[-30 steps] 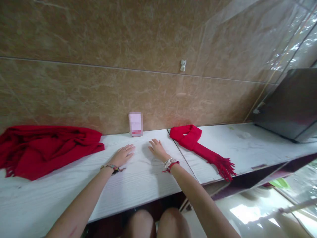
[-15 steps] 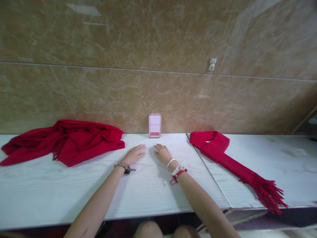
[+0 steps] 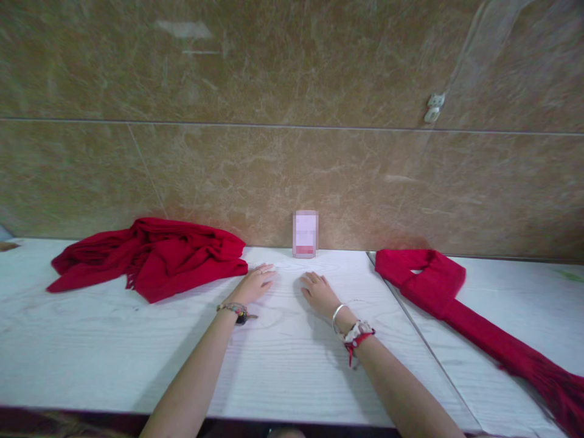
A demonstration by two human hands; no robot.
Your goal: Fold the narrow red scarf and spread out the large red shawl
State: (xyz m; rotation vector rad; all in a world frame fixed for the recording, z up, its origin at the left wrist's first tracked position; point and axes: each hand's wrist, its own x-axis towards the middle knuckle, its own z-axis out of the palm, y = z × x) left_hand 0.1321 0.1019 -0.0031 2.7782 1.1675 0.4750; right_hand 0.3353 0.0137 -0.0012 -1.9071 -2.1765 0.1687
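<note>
My left hand lies palm down on the white wood-grain table, fingers stretched out and nothing held. Close to its left is a crumpled red scarf, bunched in loose folds. My right hand also rests flat on the table, fingers extended and empty. Farther right, a second red scarf is folded into a narrow strip, looped at its far end, with fringe toward the front right. Between and beyond my hands, a phone leans upright against the wall, its screen blurred out.
A brown marbled tile wall rises right behind the table. On it sits a small white cat-shaped piece. A seam runs across the tabletop between my right hand and the folded scarf.
The camera view has turned a little to the left, so the things appear shifted right. Both hands stay flat on the table, and the scarves and phone keep their places.
</note>
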